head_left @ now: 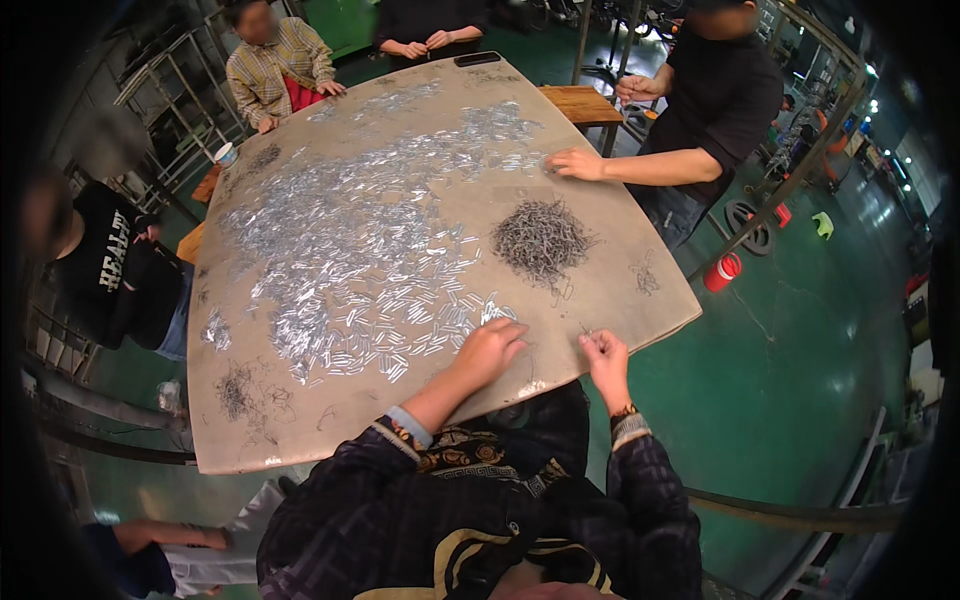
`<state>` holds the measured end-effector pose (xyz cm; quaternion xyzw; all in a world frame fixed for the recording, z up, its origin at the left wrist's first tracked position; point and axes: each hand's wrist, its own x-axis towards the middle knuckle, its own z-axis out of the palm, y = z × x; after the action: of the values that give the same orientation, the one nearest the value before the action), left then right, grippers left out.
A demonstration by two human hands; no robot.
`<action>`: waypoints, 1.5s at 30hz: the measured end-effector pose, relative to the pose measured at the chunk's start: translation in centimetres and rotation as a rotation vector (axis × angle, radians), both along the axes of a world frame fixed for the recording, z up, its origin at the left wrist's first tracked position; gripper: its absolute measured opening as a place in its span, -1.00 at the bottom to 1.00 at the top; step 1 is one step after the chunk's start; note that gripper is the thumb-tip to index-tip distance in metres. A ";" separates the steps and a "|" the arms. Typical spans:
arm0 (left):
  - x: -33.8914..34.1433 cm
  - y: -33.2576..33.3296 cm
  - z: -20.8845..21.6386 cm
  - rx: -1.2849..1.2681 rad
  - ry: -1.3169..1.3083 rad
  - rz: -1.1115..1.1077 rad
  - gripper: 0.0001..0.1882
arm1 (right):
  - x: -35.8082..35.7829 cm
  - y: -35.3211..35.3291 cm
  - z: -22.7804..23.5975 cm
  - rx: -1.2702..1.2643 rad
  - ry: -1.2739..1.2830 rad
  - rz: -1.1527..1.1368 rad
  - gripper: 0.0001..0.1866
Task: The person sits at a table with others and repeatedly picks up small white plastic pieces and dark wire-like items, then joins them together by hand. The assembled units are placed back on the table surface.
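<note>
Many small, slim silver metal pieces (370, 235) lie spread over a large brown-covered table (560, 370). At the near right edge of that spread rests my left hand (485, 355), fingers stretched toward the right and thumb a little apart; nothing shows in it. My right hand (606, 358) is by the near table edge, thumb and fingertips pinched together and pointing up. What it pinches, if anything, is too small to name. Beyond both hands sits a dark heap of thin, curly strands (542, 243).
A person in black reaches a hand (578, 164) onto the right side. Other people stand at the far and left sides. Dark scraps (240, 392) lie at the near left corner. A phone (477, 59) is at the far edge; a red container (722, 271) stands on the floor.
</note>
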<state>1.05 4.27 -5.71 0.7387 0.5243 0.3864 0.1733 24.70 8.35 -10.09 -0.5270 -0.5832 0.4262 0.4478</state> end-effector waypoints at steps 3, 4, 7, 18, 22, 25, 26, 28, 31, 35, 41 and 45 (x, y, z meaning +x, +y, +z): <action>-0.9 -1.2 2.3 -0.022 -0.097 0.029 -0.82 | -0.6 -4.1 2.5 -0.123 0.080 0.080 -0.80; -0.6 -2.0 2.8 -0.043 -0.139 -0.032 -0.83 | -1.1 -5.3 3.0 -0.139 0.053 0.141 -0.80; -0.1 -5.8 3.2 -0.129 -0.253 -0.138 -0.85 | -3.8 -8.2 5.5 -0.079 -0.062 0.321 -0.82; -0.5 -9.5 2.0 -0.122 -0.376 -0.002 -0.89 | -6.7 -8.4 4.5 0.161 -0.235 0.422 -0.88; -0.6 -10.5 2.4 0.020 -0.446 0.044 -0.91 | -8.1 -8.5 5.1 0.183 -0.060 0.445 -0.88; -0.3 -10.8 2.4 0.049 -0.492 0.009 -0.91 | -7.0 -9.0 5.1 0.180 -0.060 0.442 -0.89; 0.3 -11.0 2.2 0.051 -0.498 -0.005 -0.91 | -6.4 -9.1 4.7 0.156 -0.040 0.445 -0.88; 1.2 -10.9 1.9 0.073 -0.501 -0.036 -0.91 | -5.4 -9.1 4.1 0.220 -0.038 0.426 -0.86; 1.8 -11.1 1.8 0.102 -0.520 -0.061 -0.92 | -5.1 -10.3 5.5 0.141 -0.064 0.439 -0.86; 2.3 -11.6 1.7 0.118 -0.561 -0.066 -0.92 | -4.6 -10.8 6.1 0.153 -0.150 0.475 -0.88; 2.2 -11.6 1.8 0.115 -0.550 -0.077 -0.92 | -4.6 -10.5 5.8 0.215 -0.136 0.511 -0.87; 2.0 -11.2 2.0 0.120 -0.561 -0.089 -0.92 | -4.8 -10.5 7.0 0.259 -0.195 0.518 -0.87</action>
<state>3.01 -6.90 -3.72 0.6340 0.3992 0.5983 0.2841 19.90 -2.16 -3.13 -0.3375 -0.7879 0.3957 0.3298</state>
